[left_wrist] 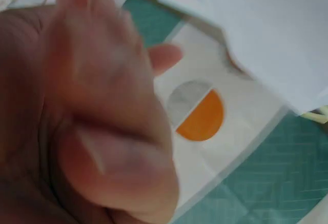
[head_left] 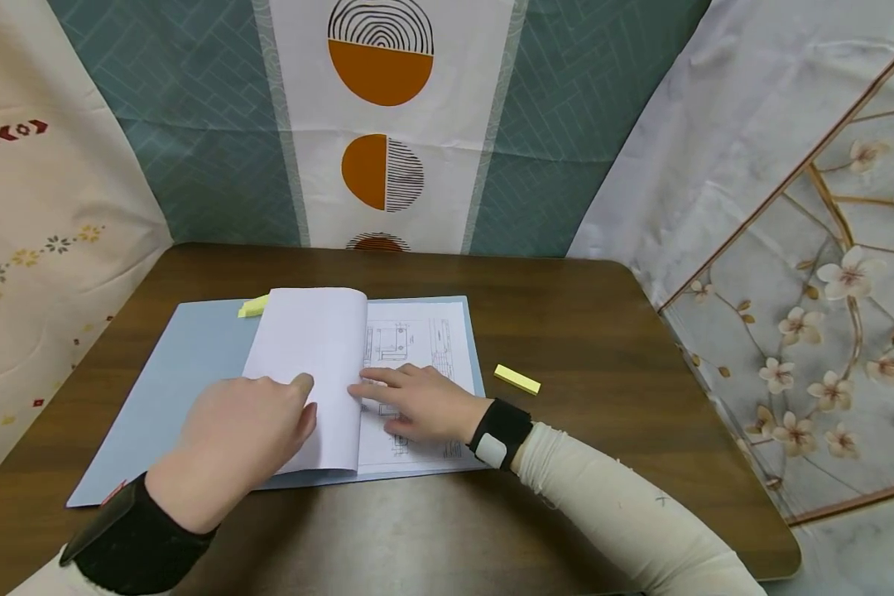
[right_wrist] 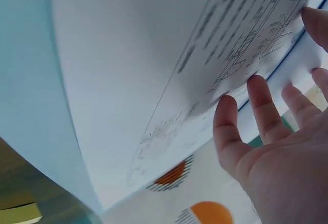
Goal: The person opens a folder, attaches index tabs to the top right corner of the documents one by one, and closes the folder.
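A blue folder lies spread on the table. In it, printed drawing sheets show on the right, and a blank white page is turned over to the left, its right edge curved at the fold. My left hand is over the lower left of the white page, fingers curled and one fingertip poking out; nothing shows in its grasp. My right hand lies across the drawing, fingers spread and extended, fingertips at the fold. In the right wrist view, fingertips touch the printed sheet.
A yellow sticky-note strip lies on the brown table right of the folder. Another yellow piece sits at the folder's top edge. Patterned cloths hang behind and at both sides.
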{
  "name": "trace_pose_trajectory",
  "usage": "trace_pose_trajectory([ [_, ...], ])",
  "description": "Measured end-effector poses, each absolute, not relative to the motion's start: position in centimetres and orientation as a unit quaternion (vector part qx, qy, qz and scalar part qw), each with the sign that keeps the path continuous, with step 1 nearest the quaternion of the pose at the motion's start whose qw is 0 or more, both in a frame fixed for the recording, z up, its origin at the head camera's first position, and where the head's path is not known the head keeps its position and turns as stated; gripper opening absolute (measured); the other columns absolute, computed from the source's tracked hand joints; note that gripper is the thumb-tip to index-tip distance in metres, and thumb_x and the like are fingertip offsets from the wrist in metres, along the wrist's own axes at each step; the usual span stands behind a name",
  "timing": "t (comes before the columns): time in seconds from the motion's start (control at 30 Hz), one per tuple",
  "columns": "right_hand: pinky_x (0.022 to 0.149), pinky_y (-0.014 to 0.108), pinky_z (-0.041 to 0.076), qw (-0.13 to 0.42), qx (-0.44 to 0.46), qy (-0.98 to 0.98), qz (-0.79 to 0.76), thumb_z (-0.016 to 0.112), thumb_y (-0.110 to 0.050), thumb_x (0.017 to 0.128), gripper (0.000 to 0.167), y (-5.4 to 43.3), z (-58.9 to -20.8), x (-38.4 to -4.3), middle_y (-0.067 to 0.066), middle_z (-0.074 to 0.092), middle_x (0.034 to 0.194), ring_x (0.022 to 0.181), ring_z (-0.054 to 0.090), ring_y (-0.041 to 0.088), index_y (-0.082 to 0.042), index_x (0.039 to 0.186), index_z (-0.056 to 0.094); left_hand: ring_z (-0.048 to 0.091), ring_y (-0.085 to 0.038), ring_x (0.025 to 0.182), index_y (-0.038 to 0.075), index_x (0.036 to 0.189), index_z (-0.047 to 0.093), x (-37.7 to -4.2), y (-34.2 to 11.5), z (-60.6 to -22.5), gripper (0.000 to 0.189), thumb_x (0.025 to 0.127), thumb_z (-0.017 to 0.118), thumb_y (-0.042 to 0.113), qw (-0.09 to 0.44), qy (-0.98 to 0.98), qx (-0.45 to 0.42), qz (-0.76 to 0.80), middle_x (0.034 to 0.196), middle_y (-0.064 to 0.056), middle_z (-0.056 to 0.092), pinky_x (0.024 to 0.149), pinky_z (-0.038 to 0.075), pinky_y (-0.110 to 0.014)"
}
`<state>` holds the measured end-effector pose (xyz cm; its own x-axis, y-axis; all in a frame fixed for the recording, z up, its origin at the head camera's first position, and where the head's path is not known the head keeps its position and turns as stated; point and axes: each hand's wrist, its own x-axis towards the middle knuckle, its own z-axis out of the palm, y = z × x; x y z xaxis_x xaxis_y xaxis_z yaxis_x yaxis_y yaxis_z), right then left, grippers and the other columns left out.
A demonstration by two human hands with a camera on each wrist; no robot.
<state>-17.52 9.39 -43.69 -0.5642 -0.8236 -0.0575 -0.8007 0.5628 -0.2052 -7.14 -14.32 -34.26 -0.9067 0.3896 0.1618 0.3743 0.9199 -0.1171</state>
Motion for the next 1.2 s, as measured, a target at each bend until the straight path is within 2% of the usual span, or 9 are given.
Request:
trace_pose_trajectory([
  [0.1, 0.111, 0.046, 0.05, 0.063, -0.469, 0.879, -0.047, 0.071, -0.035, 0.109, 0.073, 9.1, -43.9, -17.1, -0.007, 0.033, 0.179, 0.145, 0.054, 0.023, -0.039, 0.173, 0.037, 0.042, -0.018, 0.043, 0.005, 0.099, 0.069, -7.9, -13.7, -32.8, 0.022, 0.096, 0.085, 0.02, 0.146, -0.966, -0.211, 0.02, 0.052, 0.001, 0.042, 0.043, 0.034, -0.033],
  [0.2, 0.107, 0.047, 0.051, 0.053, -0.477, 0.877, -0.017, 0.065, -0.038, 0.111, 0.069, 8.7, -44.0, -16.8, -0.009, 0.031, 0.18, 0.146, 0.051, 0.022, -0.04, 0.173, 0.035, 0.053, -0.021, 0.053, 0.006, 0.105, 0.071, -9.8, -12.5, -32.3, 0.018, 0.097, 0.083, 0.016, 0.174, -0.955, -0.24, -0.014, 0.063, -0.002, 0.054, 0.045, 0.039, -0.034],
  [0.3, 0.103, 0.046, 0.052, 0.035, -0.489, 0.871, 0.008, 0.06, -0.039, 0.113, 0.067, 8.4, -44.2, -16.7, -0.01, 0.031, 0.179, 0.146, 0.05, 0.02, -0.04, 0.174, 0.033, 0.065, -0.028, 0.075, 0.006, 0.117, 0.075, -13.0, -11.6, -33.1, 0.02, 0.099, 0.08, 0.013, 0.141, -0.953, -0.263, -0.054, 0.085, -0.009, 0.068, 0.054, 0.053, -0.038],
  [0.4, 0.097, 0.043, 0.054, 0.013, -0.507, 0.861, 0.016, 0.058, -0.039, 0.113, 0.065, 8.2, -44.5, -16.7, -0.01, 0.032, 0.179, 0.144, 0.051, 0.019, -0.039, 0.174, 0.034, 0.071, -0.036, 0.1, 0.005, 0.125, 0.076, -16.6, -11.3, -35.0, 0.023, 0.102, 0.074, 0.01, 0.082, -0.957, -0.263, -0.096, 0.111, -0.015, 0.075, 0.077, 0.063, -0.047],
  [0.53, 0.092, 0.041, 0.054, -0.004, -0.529, 0.848, 0.012, 0.059, -0.039, 0.114, 0.063, 7.9, -45.0, -16.6, -0.01, 0.031, 0.179, 0.142, 0.052, 0.019, -0.036, 0.173, 0.037, 0.068, -0.042, 0.126, 0.003, 0.131, 0.076, -20.2, -11.5, -37.8, 0.027, 0.105, 0.067, 0.007, 0.026, -0.958, -0.247, -0.141, 0.136, -0.02, 0.072, 0.105, 0.056, -0.059],
  [0.7, 0.093, 0.041, 0.053, -0.008, -0.536, 0.844, 0.02, 0.057, -0.042, 0.114, 0.063, 8.0, -45.4, -16.6, -0.011, 0.03, 0.179, 0.143, 0.051, 0.018, -0.036, 0.173, 0.036, 0.068, -0.044, 0.127, 0.005, 0.135, 0.074, -21.7, -11.8, -40.5, 0.03, 0.106, 0.067, 0.011, -0.011, -0.962, -0.238, -0.136, 0.136, -0.021, 0.072, 0.105, 0.055, -0.062],
  [0.87, 0.105, 0.045, 0.051, 0.029, -0.531, 0.847, -0.009, 0.061, -0.042, 0.113, 0.067, 9.1, -44.8, -17.0, -0.01, 0.03, 0.18, 0.149, 0.049, 0.019, -0.036, 0.174, 0.035, 0.063, -0.047, 0.13, 0.008, 0.14, 0.072, -21.5, -11.9, -41.9, 0.039, 0.103, 0.076, 0.019, -0.02, -0.967, -0.237, -0.089, 0.139, -0.022, 0.07, 0.103, 0.055, -0.066],
  [1.03, 0.12, 0.038, 0.043, 0.075, -0.51, 0.851, -0.094, 0.075, -0.033, 0.107, 0.055, 12.2, -44.3, -17.5, -0.004, 0.051, 0.168, 0.147, 0.053, 0.016, -0.026, 0.16, 0.06, 0.06, -0.05, 0.133, 0.011, 0.136, 0.074, -20.9, -11.8, -42.5, 0.037, 0.101, 0.079, 0.022, -0.003, -0.964, -0.257, -0.064, 0.14, -0.024, 0.067, 0.101, 0.055, -0.067],
  [1.2, 0.116, 0.032, 0.045, 0.059, -0.473, 0.872, -0.111, 0.084, -0.029, 0.102, 0.034, 15.8, -44.3, -17.8, -0.004, 0.07, 0.144, 0.134, 0.061, 0.015, -0.022, 0.134, 0.078, 0.053, -0.053, 0.141, 0.013, 0.134, 0.076, -20.6, -11.4, -42.7, 0.037, 0.1, 0.082, 0.027, -0.001, -0.965, -0.256, -0.06, 0.148, -0.025, 0.062, 0.106, 0.05, -0.071],
])
